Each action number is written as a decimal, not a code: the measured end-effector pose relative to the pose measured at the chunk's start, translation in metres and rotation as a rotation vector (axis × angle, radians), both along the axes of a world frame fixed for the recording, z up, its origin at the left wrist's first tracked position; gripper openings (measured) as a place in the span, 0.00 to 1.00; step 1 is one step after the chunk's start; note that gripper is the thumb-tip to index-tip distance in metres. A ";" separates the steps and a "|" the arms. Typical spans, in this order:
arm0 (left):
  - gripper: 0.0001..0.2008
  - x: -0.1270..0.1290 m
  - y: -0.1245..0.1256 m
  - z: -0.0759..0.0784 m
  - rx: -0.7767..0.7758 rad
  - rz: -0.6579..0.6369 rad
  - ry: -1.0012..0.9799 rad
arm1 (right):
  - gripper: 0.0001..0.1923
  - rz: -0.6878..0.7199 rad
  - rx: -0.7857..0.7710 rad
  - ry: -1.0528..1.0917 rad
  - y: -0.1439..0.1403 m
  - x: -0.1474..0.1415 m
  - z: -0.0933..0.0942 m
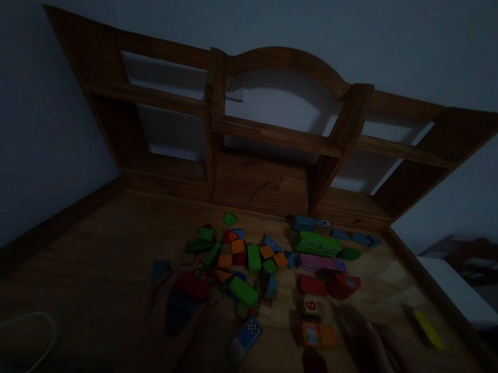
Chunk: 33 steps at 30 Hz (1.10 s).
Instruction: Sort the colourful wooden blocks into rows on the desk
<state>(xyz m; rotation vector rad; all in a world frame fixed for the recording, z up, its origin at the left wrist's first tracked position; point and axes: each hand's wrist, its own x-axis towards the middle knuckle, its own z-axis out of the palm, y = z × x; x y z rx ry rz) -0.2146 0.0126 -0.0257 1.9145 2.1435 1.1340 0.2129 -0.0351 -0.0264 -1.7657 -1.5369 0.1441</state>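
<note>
The picture is dim. My left hand [164, 329] is at the front left of the desk, its fingers and thumb closed around a dark blue block [182, 312]. A red block [192, 285] lies just beyond it, at the edge of a loose heap of toy blocks with a green block [243, 291] and an orange block [238, 246]. My right hand [392, 355] is over the right side, near an orange block [328, 336] and a block with a red digit [310, 307]. Its fingers are blurred, so whether they hold anything is unclear.
Sorted rows on the right include green blocks [317, 244], pink blocks [321, 264] and blue blocks [311, 224]. A yellow block [428, 329] lies far right. Behind stands a wooden shelf [279, 135]. A white cable [49, 322] curls at front left. A checkered blue block [246, 337] lies front centre.
</note>
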 end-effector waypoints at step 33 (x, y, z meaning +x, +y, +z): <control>0.20 0.126 0.153 0.064 -0.333 -0.823 0.401 | 0.20 0.062 -0.101 0.121 0.008 -0.011 -0.004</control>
